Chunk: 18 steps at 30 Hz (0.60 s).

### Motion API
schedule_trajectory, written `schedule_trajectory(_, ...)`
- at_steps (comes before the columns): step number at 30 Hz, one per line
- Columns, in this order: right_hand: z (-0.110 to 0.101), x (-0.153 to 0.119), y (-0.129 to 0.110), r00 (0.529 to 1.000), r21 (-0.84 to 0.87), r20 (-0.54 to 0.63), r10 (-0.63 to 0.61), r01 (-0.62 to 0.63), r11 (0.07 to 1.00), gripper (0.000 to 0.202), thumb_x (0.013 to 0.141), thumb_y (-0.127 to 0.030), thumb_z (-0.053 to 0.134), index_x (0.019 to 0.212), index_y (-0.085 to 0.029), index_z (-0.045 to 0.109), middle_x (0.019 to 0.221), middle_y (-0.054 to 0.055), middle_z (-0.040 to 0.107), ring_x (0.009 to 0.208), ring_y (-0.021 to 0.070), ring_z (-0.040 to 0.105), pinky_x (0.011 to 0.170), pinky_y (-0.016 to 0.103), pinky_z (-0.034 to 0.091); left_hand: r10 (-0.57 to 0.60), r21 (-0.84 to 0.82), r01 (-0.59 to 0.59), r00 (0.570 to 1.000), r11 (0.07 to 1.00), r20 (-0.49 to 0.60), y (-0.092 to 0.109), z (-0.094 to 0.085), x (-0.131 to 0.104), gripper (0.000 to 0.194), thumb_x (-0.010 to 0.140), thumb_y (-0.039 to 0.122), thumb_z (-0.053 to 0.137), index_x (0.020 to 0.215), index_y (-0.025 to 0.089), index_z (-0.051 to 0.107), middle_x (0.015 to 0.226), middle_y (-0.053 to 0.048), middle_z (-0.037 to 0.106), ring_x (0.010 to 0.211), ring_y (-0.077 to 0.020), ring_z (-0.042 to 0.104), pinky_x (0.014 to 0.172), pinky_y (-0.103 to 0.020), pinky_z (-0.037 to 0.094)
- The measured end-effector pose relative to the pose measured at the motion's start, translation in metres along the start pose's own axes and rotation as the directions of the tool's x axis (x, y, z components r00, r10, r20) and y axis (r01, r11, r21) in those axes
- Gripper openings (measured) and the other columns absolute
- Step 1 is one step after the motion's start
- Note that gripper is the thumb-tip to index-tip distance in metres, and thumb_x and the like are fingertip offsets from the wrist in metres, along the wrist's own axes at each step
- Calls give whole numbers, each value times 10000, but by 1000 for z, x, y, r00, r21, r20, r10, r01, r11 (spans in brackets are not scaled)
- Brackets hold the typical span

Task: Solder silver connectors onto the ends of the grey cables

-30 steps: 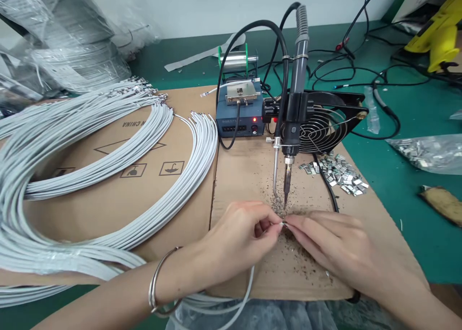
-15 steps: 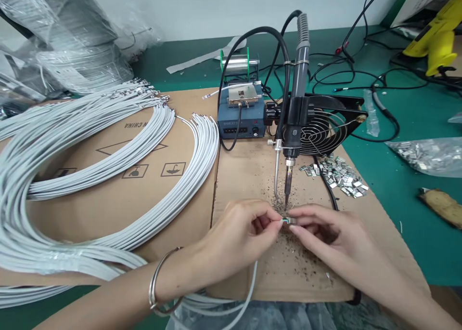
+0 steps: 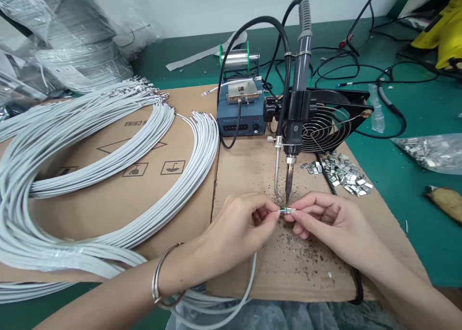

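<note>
Clearly, the small connector (image 3: pixel 290 210) is the brightest thing between the hands: a slim, silvery piece lying about level, green showing toward its nine o'clock end, its finer details too small to read. The right hand (image 3: pixel 330 219) pinches its three o'clock end between thumb and fingers. The left hand (image 3: pixel 249 224) has thumb and forefinger clenched on the pale cable (image 3: pixel 251 282) just beside it; the cable drops toward seven o'clock. At twelve, right behind the connector, stands the soldering iron (image 3: pixel 300 74), tip down; whether they touch cannot be told. Outward lie a pile of metal shells (image 3: pixel 348 175) at two o'clock, a black fan (image 3: pixel 328 123) at one, a blue box (image 3: pixel 241 118) at eleven and bundled cables (image 3: pixel 173 204) at nine.
</note>
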State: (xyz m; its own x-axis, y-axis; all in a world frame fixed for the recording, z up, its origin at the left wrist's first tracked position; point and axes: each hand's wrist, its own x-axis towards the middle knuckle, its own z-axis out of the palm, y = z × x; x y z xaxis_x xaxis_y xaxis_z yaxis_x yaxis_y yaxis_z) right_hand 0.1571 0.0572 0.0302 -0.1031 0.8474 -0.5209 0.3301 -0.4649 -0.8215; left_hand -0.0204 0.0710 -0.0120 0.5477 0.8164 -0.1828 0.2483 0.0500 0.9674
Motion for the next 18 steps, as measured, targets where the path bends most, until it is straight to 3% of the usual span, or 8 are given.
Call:
schedule_trajectory(15, 1, 2, -1, 998, -18, -59, -35, 34, 999, 121, 741, -224, 642, 772, -107, 642, 506, 23, 598, 431, 81, 553, 399, 106, 467, 11, -12, -11, 999, 1000, -32, 0, 1, 3, 125, 814, 163, 492, 813, 170, 617, 683, 25, 599, 565, -75, 503, 523, -173, 369)
schedule_trajectory(18, 1, 1, -2, 998, -13, -60, -31, 31, 999, 121, 731, -234, 652, 760, -117, 647, 551, 41, 624, 420, 80, 542, 383, 116, 457, 15, -33, -16, 999, 999, -29, -1, 1, 2, 126, 821, 167, 490, 816, 171, 615, 711, 17, 610, 582, -82, 508, 528, -182, 371)
